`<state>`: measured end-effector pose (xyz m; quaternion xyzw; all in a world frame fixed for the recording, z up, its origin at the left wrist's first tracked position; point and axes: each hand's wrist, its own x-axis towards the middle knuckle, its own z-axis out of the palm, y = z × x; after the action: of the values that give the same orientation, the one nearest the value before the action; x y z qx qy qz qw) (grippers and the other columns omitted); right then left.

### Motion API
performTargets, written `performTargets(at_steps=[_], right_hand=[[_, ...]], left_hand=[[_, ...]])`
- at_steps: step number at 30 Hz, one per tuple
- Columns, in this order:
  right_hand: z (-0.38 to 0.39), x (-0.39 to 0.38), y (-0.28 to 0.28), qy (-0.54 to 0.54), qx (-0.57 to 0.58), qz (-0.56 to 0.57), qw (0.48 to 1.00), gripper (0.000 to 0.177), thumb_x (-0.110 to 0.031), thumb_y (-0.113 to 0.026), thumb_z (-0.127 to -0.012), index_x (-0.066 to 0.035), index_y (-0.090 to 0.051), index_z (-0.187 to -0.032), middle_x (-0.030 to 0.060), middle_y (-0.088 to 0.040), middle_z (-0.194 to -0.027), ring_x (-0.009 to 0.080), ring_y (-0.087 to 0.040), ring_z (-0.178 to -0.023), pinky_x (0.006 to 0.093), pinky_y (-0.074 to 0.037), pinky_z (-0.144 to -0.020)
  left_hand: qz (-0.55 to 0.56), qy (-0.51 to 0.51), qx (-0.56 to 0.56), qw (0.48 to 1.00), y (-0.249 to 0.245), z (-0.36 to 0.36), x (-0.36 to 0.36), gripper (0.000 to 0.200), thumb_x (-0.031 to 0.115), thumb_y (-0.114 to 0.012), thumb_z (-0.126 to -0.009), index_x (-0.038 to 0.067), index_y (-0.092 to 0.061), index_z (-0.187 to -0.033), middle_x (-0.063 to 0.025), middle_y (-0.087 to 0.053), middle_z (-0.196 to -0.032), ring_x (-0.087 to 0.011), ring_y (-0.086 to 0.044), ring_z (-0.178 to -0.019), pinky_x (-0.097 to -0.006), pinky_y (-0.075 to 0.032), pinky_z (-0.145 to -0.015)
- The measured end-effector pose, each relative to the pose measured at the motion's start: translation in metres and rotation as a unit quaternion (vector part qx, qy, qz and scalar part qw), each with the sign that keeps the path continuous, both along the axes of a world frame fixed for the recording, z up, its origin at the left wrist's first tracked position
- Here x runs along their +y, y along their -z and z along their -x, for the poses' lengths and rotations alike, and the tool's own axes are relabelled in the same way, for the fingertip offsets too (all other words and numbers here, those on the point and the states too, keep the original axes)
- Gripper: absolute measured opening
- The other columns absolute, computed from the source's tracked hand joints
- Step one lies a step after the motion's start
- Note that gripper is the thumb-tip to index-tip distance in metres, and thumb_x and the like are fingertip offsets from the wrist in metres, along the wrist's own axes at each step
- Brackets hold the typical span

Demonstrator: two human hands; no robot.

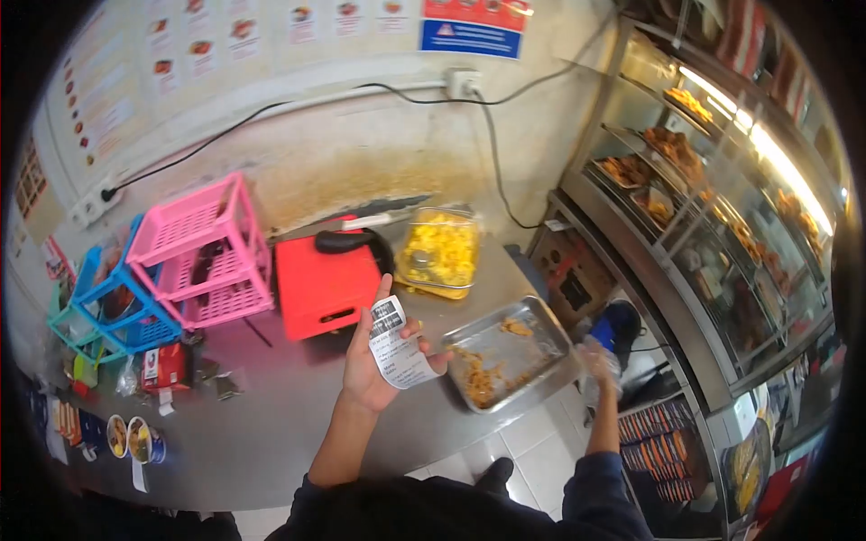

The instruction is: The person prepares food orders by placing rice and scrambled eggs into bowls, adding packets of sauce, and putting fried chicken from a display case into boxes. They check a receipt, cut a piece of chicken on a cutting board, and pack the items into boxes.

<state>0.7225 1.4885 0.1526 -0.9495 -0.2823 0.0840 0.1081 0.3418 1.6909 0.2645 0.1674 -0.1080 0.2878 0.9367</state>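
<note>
My left hand (372, 374) holds up a white printed receipt (395, 343) over the counter, fingers closed on the paper slip. Its lower end curls forward. To the right of it lies a shallow metal tray (523, 397) with golden-brown fried crumbs and pieces on its bottom. My right hand (597, 362) is beside the tray's right edge, with what looks like clear thin plastic around it. Blur hides its fingers, so I cannot make out whether they grip anything.
Behind the receipt are a red cutting board (325, 284), a black-handled utensil (343, 242) and a container of yellow food (442, 248). Pink stacked baskets (203, 248) and blue baskets (122, 298) stand left. Two cups (140, 437) sit near the front. A lit food display cabinet (695, 198) rises at right.
</note>
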Motion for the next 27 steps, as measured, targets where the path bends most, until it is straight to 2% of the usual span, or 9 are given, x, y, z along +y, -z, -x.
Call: performTargets(at_steps=[2,10,12,16,19,22,24,25,27], right_hand=[[-0.113,-0.009,0.157,-0.182,0.063,-0.193,0.962,0.033,-0.023,-0.05,-0.084,-0.007,-0.059,-0.111,0.0104,-0.062,-0.101,0.0213,-0.057,-0.094,0.0373,-0.044,-0.084],[-0.092,0.037,0.134,-0.218,0.327,-0.197,0.898,0.034,-0.027,-0.066,-0.075,-0.003,-0.061,-0.099,0.0113,-0.064,-0.093,0.0254,-0.06,-0.086,0.0393,-0.046,-0.076],[-0.12,0.043,0.183,-0.563,0.2,-0.321,0.734,0.034,-0.03,-0.067,-0.074,-0.003,-0.062,-0.095,0.013,-0.063,-0.093,0.0303,-0.059,-0.09,0.0436,-0.044,-0.079],[-0.122,0.047,0.175,-0.558,0.032,-0.403,0.725,0.017,-0.016,-0.049,-0.077,-0.004,-0.06,-0.079,0.0087,-0.061,-0.078,0.0231,-0.058,-0.075,0.0404,-0.046,-0.075],[-0.146,0.058,0.132,-0.395,0.083,-0.075,0.912,0.015,-0.018,-0.059,-0.077,-0.005,-0.061,-0.082,0.0114,-0.062,-0.09,0.0339,-0.057,-0.087,0.0453,-0.045,-0.079],[-0.19,0.047,0.04,-0.051,0.531,-0.266,0.803,0.012,-0.015,-0.059,-0.075,-0.005,-0.062,-0.082,0.0108,-0.062,-0.086,0.0286,-0.059,-0.084,0.0406,-0.048,-0.073],[-0.216,0.034,-0.043,-0.42,-0.052,-0.008,0.906,0.017,-0.019,-0.064,-0.073,-0.006,-0.063,-0.083,0.0083,-0.061,-0.082,0.0218,-0.059,-0.083,0.0354,-0.051,-0.068],[-0.242,0.039,-0.056,-0.295,0.171,-0.163,0.926,0.022,-0.023,-0.067,-0.071,-0.006,-0.062,-0.084,0.0077,-0.061,-0.082,0.0199,-0.059,-0.083,0.0331,-0.051,-0.065],[-0.257,0.04,-0.138,-0.324,0.051,-0.118,0.937,0.029,-0.026,-0.069,-0.072,-0.003,-0.061,-0.089,0.0098,-0.06,-0.082,0.0192,-0.059,-0.081,0.0291,-0.052,-0.061]], left_hand=[[0.019,0.01,0.011,1.0,-0.002,-0.041,-0.015,0.047,0.045,-0.033,-0.092,0.033,-0.022,-0.136,-0.0049,-0.045,-0.084,-0.0229,-0.055,-0.082,-0.0592,-0.037,-0.091],[0.103,0.006,0.003,0.995,-0.009,-0.188,-0.068,0.038,0.029,-0.043,-0.091,0.015,-0.041,-0.127,-0.0097,-0.045,-0.087,-0.023,-0.051,-0.088,-0.0509,-0.039,-0.091],[0.102,-0.002,-0.002,0.995,-0.009,-0.209,-0.074,0.037,0.028,-0.042,-0.091,0.013,-0.042,-0.126,-0.011,-0.047,-0.089,-0.0231,-0.05,-0.087,-0.0483,-0.039,-0.089],[0.053,-0.102,0.036,0.993,-0.002,-0.227,-0.069,0.038,0.028,-0.042,-0.091,0.013,-0.043,-0.126,-0.0105,-0.049,-0.087,-0.0201,-0.051,-0.083,-0.0432,-0.039,-0.08],[0.069,-0.124,-0.003,0.99,-0.005,-0.224,-0.055,0.042,0.026,-0.038,-0.092,0.008,-0.035,-0.13,-0.0096,-0.042,-0.087,-0.0192,-0.046,-0.087,-0.0377,-0.04,-0.079],[0.041,-0.13,-0.03,0.99,-0.009,-0.215,-0.035,0.048,0.028,-0.034,-0.093,0.007,-0.026,-0.136,-0.0112,-0.042,-0.095,-0.0211,-0.045,-0.087,-0.0421,-0.041,-0.08],[0.012,-0.16,-0.015,0.987,-0.009,-0.215,-0.022,0.05,0.027,-0.034,-0.093,0.005,-0.024,-0.137,-0.0113,-0.046,-0.093,-0.0206,-0.047,-0.084,-0.0396,-0.042,-0.08],[0.012,-0.163,-0.023,0.986,-0.01,-0.224,-0.011,0.05,0.027,-0.034,-0.093,0.005,-0.024,-0.137,-0.0113,-0.046,-0.093,-0.0206,-0.047,-0.084,-0.0396,-0.042,-0.08],[0.033,-0.154,-0.006,0.988,-0.01,-0.242,0.015,0.052,0.025,-0.036,-0.092,0.002,-0.023,-0.137,-0.0106,-0.051,-0.087,-0.02,-0.05,-0.079,-0.0361,-0.042,-0.079]])
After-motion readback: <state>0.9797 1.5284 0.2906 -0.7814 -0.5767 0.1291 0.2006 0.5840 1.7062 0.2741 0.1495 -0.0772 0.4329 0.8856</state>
